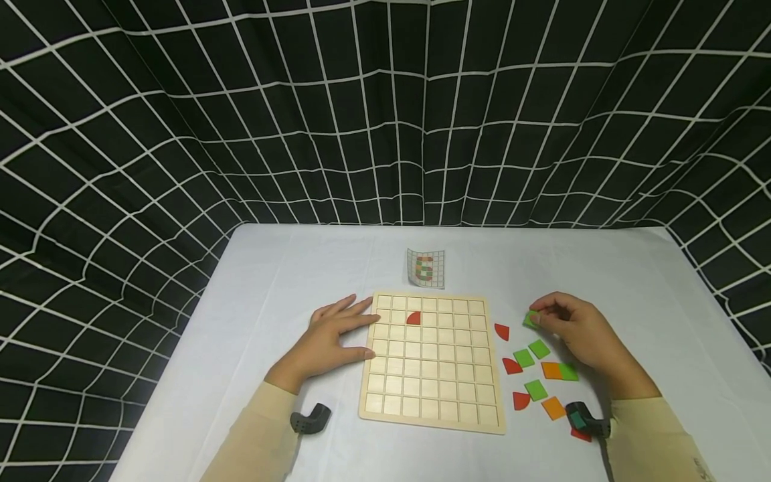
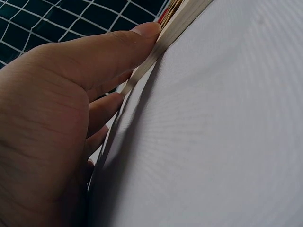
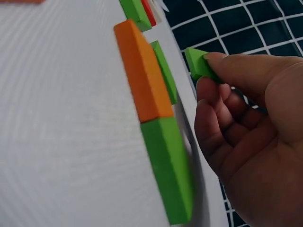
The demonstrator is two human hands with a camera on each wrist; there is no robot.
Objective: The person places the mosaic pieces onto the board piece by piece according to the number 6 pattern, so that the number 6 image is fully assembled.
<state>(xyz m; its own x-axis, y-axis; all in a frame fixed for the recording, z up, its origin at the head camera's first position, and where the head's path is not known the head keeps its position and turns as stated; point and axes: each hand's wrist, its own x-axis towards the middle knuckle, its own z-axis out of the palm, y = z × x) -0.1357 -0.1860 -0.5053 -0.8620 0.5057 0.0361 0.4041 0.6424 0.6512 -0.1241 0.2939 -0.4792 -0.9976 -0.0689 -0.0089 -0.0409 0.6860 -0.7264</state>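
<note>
A pale wooden grid board [image 1: 430,381] lies on the table, with one red quarter-circle tile [image 1: 414,318] in a cell of its second row. My left hand [image 1: 331,338] rests at the board's left edge, fingers spread and thumb touching the rim; the left wrist view shows the thumb [image 2: 113,52] against the wooden edge. To the right of the board, my right hand [image 1: 575,328] pinches a green tile [image 1: 531,318] between thumb and fingers. In the right wrist view that green tile [image 3: 198,64] is held above the table, partly covered by the fingertips.
Loose tiles lie right of the board: red quarter-circles [image 1: 502,332], green squares [image 1: 535,389], an orange square [image 1: 553,408] and an orange tile [image 1: 551,370] touching a green one [image 1: 568,372]. A printed pattern sheet [image 1: 426,269] lies behind the board. Black gridded cloth [image 1: 421,100] surrounds the table.
</note>
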